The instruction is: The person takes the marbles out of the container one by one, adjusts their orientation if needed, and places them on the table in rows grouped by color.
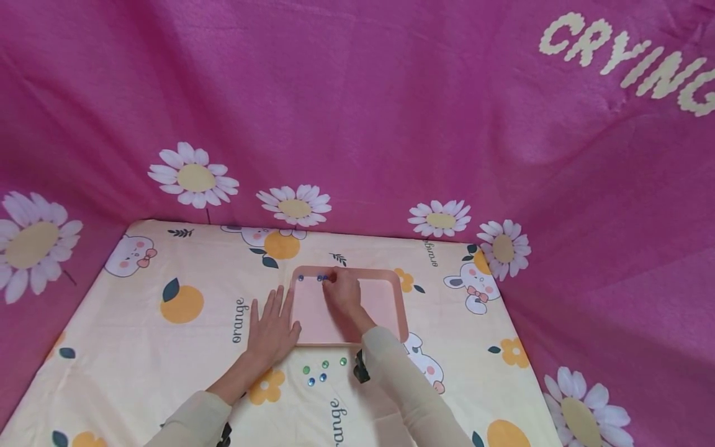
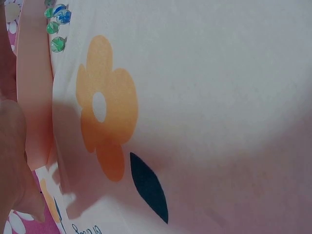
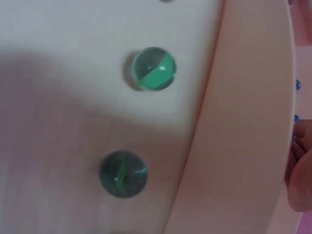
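A shallow pink tray [image 1: 399, 304] lies on the table, and my right hand [image 1: 342, 292] reaches over it to the far wall. Its curled fingertips pinch a blue marble [image 1: 326, 277], mostly covered by the fingers. Two more blue marbles stand left of that hand along the same wall, one close by [image 1: 320, 279] and one near the corner [image 1: 300, 278]. My left hand [image 1: 269, 332] rests at the tray's left side, fingers straight and spread, thumb by the rim. In the right wrist view, the right hand [image 3: 303, 163] shows partly beyond the tray wall [image 3: 239, 117].
In front of the tray, several loose marbles lie on the cloth: green ones [image 1: 325, 364] nearer the tray and two blue ones [image 1: 311, 382] closer to me. The printed tablecloth [image 1: 212, 366] meets a pink daisy curtain [image 1: 357, 124] at the back and sides.
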Tool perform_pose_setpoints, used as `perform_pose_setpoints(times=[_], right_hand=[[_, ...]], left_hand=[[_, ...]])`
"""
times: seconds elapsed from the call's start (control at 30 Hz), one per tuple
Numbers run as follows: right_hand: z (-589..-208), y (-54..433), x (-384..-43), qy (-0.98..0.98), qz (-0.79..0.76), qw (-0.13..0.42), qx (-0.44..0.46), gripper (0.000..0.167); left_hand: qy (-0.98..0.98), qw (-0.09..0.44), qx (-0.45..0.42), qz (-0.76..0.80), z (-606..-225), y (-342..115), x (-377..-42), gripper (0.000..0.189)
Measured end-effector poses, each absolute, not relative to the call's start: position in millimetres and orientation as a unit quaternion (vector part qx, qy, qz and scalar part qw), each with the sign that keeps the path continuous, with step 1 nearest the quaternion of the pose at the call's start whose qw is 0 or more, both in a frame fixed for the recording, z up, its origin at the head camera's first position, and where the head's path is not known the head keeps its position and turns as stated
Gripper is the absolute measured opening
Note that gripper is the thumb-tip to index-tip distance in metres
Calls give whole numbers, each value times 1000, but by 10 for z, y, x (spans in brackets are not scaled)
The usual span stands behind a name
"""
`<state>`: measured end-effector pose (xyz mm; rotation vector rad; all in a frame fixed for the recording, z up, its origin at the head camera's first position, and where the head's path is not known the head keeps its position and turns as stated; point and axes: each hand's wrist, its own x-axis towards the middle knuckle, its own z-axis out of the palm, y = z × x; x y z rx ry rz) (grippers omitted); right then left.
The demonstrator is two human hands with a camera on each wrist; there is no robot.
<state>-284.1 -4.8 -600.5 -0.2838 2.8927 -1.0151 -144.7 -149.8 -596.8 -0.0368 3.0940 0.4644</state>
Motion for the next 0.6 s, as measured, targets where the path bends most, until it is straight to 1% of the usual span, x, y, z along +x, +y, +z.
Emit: perform_pose_setpoints(times=[0.2,0.37,0.6], right_hand=[[-6006,-29,-2825,938,-334,27,-91,9],[-6017,31,-2820,925,-363,31,-109,9],[-5988,140,-2758,902,-411,21,-134,7]], left_hand=[[990,10,-11,143,-5985,-1495,-1455,77],[990,12,-13,139,-5995,-1495,-1456,77],[990,14,-15,143,-5980,-1498,-1457,78]])
